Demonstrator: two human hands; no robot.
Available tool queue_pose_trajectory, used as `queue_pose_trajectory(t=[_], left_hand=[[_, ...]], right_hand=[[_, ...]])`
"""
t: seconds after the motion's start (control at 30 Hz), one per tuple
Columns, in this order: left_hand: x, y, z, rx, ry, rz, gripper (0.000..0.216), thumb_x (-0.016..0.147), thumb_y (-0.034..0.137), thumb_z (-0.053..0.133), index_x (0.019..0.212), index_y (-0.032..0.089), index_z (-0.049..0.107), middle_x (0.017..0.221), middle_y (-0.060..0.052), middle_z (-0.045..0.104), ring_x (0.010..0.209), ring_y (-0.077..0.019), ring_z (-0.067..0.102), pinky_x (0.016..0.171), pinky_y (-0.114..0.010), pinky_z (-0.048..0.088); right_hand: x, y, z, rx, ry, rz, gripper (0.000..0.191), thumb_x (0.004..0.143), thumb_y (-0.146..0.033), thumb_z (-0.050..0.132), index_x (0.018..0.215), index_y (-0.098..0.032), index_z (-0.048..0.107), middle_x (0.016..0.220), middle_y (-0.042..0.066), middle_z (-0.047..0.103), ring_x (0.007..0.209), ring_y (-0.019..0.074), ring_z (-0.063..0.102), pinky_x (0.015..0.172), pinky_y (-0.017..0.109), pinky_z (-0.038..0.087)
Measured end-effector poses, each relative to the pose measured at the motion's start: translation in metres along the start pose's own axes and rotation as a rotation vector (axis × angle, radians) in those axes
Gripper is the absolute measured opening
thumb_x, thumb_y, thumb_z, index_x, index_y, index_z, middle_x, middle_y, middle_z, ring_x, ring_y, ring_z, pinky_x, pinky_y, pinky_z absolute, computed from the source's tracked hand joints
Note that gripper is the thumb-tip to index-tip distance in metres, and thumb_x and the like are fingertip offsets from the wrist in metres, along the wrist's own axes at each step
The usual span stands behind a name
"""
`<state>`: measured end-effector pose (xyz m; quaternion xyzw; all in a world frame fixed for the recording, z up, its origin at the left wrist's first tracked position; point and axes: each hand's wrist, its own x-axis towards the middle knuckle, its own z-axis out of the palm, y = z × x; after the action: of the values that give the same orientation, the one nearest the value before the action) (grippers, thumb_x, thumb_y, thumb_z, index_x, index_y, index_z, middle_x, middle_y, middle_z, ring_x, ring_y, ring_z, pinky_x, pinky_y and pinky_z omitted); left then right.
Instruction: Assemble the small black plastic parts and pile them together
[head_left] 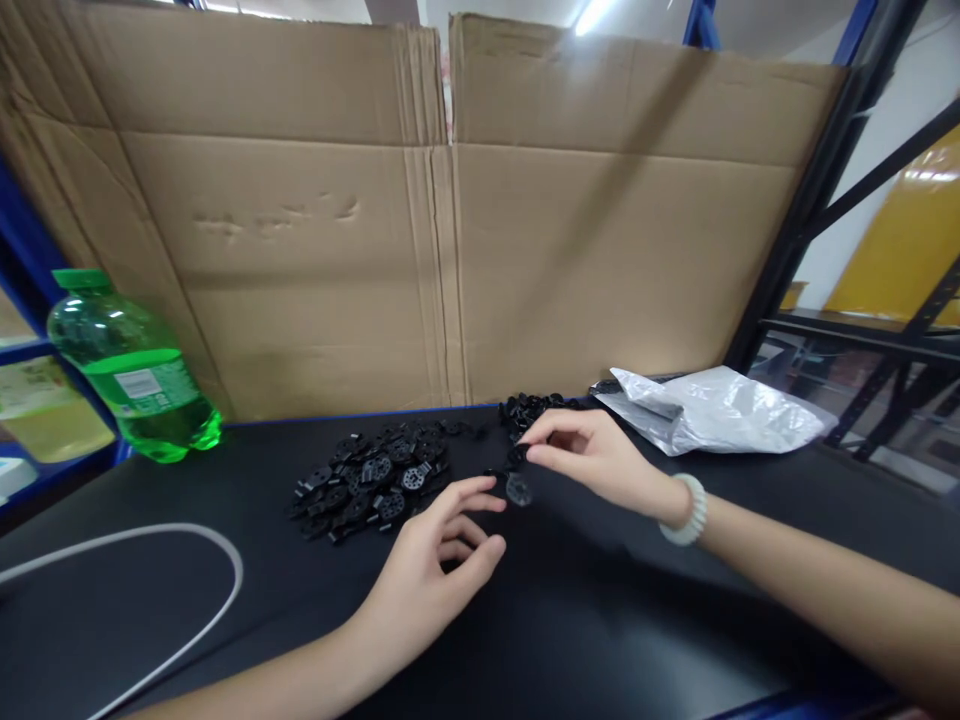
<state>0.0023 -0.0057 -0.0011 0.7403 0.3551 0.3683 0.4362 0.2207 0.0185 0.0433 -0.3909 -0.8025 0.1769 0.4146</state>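
Note:
My right hand (592,458), with a pale beaded bracelet (684,510) on the wrist, pinches a small black plastic part (517,455) between thumb and fingertips. Just below it is a round dark disc part (518,489), blurred; whether it is joined to the pinched piece I cannot tell. My left hand (442,555) is open beside it, fingers curved and thumb apart, holding nothing. Left of that hand lies a large pile of black round parts (375,480) on the black tabletop (525,620). A smaller pile of black pieces (534,408) sits behind my right hand, partly hidden by it.
A green plastic bottle (139,370) stands at the left edge. A white cable (217,540) curves over the table's left front. At the back right lies a silvery plastic bag (720,410). Tall cardboard sheets (315,270) wall off the rear, with a dark metal rack post (795,210) at right.

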Motion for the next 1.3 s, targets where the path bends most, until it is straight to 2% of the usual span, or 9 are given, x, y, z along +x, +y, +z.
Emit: queue_pose_trajectory(t=[0.13, 0.33, 0.53, 0.6, 0.67, 0.77, 0.97, 1.2, 1.3], left_hand=[[-0.002, 0.004, 0.006, -0.154, -0.007, -0.010, 0.045, 0.077, 0.019, 0.064, 0.119, 0.024, 0.050, 0.104, -0.005, 0.060, 0.073, -0.0130, 0.061, 0.068, -0.027, 0.053], [-0.005, 0.005, 0.010, -0.131, 0.012, -0.043, 0.041, 0.068, 0.017, 0.074, 0.107, 0.022, 0.061, 0.094, -0.003, 0.062, 0.071, -0.0139, 0.060, 0.061, -0.024, 0.050], [-0.002, 0.004, 0.008, -0.230, 0.052, -0.115, 0.020, 0.070, 0.019, 0.073, 0.089, 0.018, 0.066, 0.073, 0.001, 0.064, 0.070, -0.0137, 0.060, 0.068, -0.024, 0.050], [-0.001, 0.003, 0.008, -0.251, 0.071, -0.138, 0.011, 0.073, 0.022, 0.072, 0.077, 0.017, 0.064, 0.065, 0.002, 0.063, 0.064, -0.0124, 0.059, 0.065, -0.023, 0.048], [-0.001, 0.002, 0.007, -0.285, 0.077, -0.164, 0.013, 0.071, 0.023, 0.074, 0.071, 0.016, 0.063, 0.062, 0.002, 0.063, 0.060, -0.0114, 0.058, 0.060, -0.022, 0.047], [-0.001, 0.001, 0.006, -0.327, 0.079, -0.202, 0.014, 0.068, 0.023, 0.076, 0.070, 0.016, 0.064, 0.059, 0.003, 0.062, 0.058, -0.0105, 0.057, 0.058, -0.021, 0.045], [0.003, 0.002, 0.004, -0.380, 0.073, -0.273, 0.016, 0.066, 0.025, 0.078, 0.074, 0.015, 0.068, 0.060, 0.001, 0.064, 0.058, -0.0120, 0.056, 0.058, -0.023, 0.045], [-0.002, 0.010, 0.009, -0.350, 0.079, -0.286, 0.014, 0.067, 0.026, 0.074, 0.067, 0.014, 0.068, 0.057, 0.000, 0.063, 0.056, -0.0129, 0.054, 0.057, -0.024, 0.045], [0.000, 0.018, 0.001, -0.242, 0.043, -0.223, 0.014, 0.069, 0.028, 0.072, 0.066, 0.015, 0.067, 0.057, 0.000, 0.062, 0.055, -0.0136, 0.055, 0.055, -0.024, 0.045]], right_hand=[[-0.026, 0.000, 0.018, 0.420, 0.063, 0.219, 0.012, 0.079, -0.025, 0.067, 0.086, -0.015, 0.069, 0.079, 0.003, 0.070, 0.073, 0.0146, 0.063, 0.070, 0.028, 0.050], [-0.038, 0.000, 0.033, 0.573, 0.021, 0.259, 0.012, 0.077, -0.022, 0.069, 0.084, -0.014, 0.072, 0.079, 0.004, 0.070, 0.072, 0.0141, 0.062, 0.068, 0.027, 0.049], [-0.048, -0.005, 0.040, 0.586, -0.039, 0.293, 0.014, 0.080, -0.023, 0.066, 0.087, -0.013, 0.072, 0.077, 0.003, 0.065, 0.066, 0.0106, 0.057, 0.062, 0.023, 0.046], [-0.050, -0.008, 0.042, 0.615, -0.105, 0.297, 0.018, 0.084, -0.027, 0.062, 0.089, -0.013, 0.072, 0.073, 0.002, 0.062, 0.062, 0.0091, 0.054, 0.058, 0.021, 0.044], [-0.050, -0.011, 0.044, 0.656, -0.142, 0.339, 0.021, 0.084, -0.031, 0.062, 0.088, -0.012, 0.071, 0.068, 0.001, 0.060, 0.057, 0.0081, 0.051, 0.055, 0.020, 0.043], [-0.049, -0.013, 0.043, 0.635, -0.142, 0.407, 0.022, 0.082, -0.032, 0.065, 0.080, -0.011, 0.070, 0.062, 0.000, 0.059, 0.053, 0.0072, 0.049, 0.051, 0.018, 0.041], [-0.048, -0.013, 0.044, 0.547, -0.159, 0.385, 0.027, 0.089, -0.032, 0.055, 0.079, -0.012, 0.069, 0.061, 0.000, 0.056, 0.051, 0.0067, 0.048, 0.049, 0.018, 0.040], [-0.050, -0.014, 0.049, 0.564, -0.130, 0.391, 0.027, 0.087, -0.034, 0.057, 0.074, -0.012, 0.065, 0.060, -0.001, 0.056, 0.049, 0.0072, 0.049, 0.047, 0.018, 0.042], [-0.051, -0.011, 0.047, 0.640, -0.174, 0.366, 0.034, 0.088, -0.041, 0.056, 0.074, -0.011, 0.066, 0.065, 0.002, 0.058, 0.050, 0.0075, 0.050, 0.046, 0.019, 0.042]])
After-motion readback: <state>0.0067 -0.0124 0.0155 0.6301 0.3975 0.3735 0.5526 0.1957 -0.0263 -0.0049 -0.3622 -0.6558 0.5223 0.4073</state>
